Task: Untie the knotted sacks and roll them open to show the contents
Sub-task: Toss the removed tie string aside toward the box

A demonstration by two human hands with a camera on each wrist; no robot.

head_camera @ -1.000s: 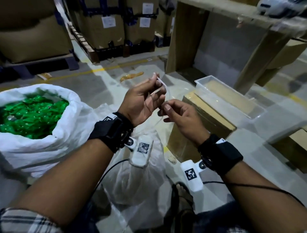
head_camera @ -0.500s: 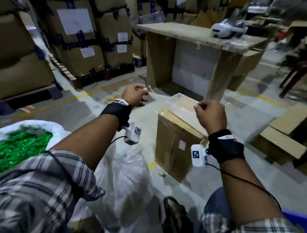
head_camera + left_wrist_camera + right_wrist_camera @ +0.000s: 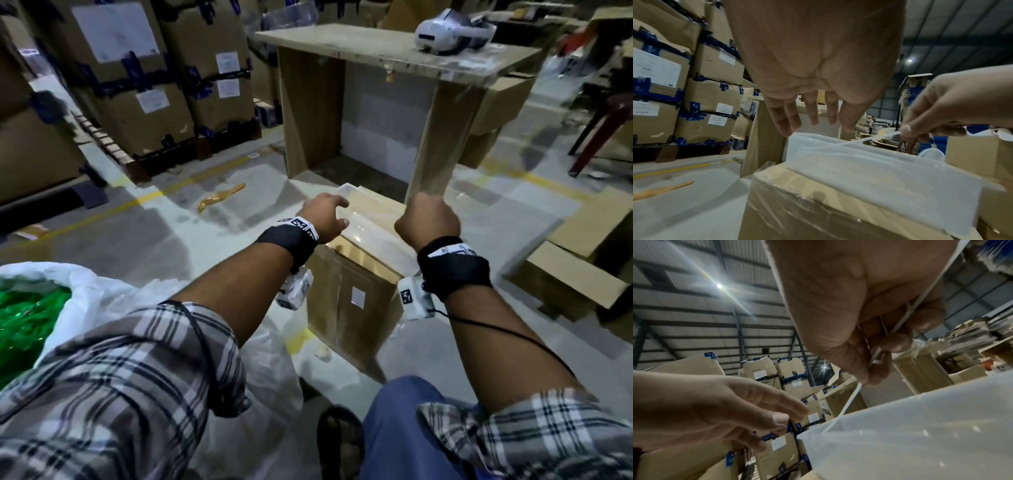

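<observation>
**Tie string held over the clear tray**

A thin white string [image 3: 846, 404] runs from the pinching thumb and fingers [image 3: 898, 340] of the right hand [image 3: 428, 221] down to the rim of a translucent plastic tray [image 3: 879, 175] sitting on a wrapped cardboard box [image 3: 356, 301]. The left hand [image 3: 325, 216] hovers beside it above the tray, fingers [image 3: 785, 120] loose and spread, holding nothing. Lower left on the floor, a white sack [image 3: 85, 291] stands rolled open on green pieces [image 3: 27, 315]. A limp clear bag [image 3: 274, 370] lies between sack and box.
</observation>
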